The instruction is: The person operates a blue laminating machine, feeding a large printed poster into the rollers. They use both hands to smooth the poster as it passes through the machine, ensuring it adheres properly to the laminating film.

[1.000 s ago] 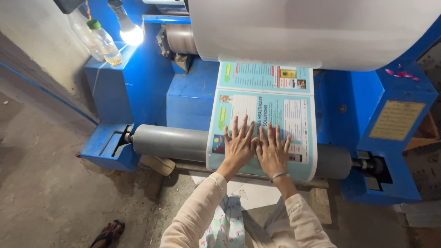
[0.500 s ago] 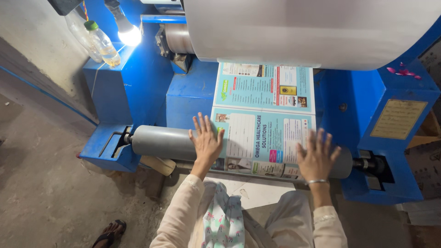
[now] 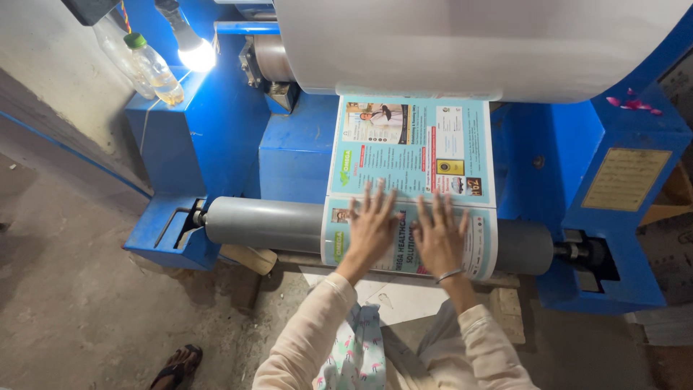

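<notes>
The big white roll (image 3: 476, 43) hangs close above the printed sheet (image 3: 415, 170), but the grey roller (image 3: 263, 224) beside it is bare.

Two bare hands are seen from above, the left hand (image 3: 372, 230) and the right hand (image 3: 438, 238), each with five fingers and no rings that can be made out. A thin metal bangle (image 3: 449, 274) of silver colour is worn on the right wrist. Both arms are covered by long sleeves (image 3: 307, 339) of a pale peach or cream cloth, which end at the wrists. Between the arms a light garment (image 3: 355, 350) is seen, printed with small pink and green figures on a whitish ground. Lower left, a foot in a dark sandal (image 3: 175, 366) with straps is visible.
</notes>
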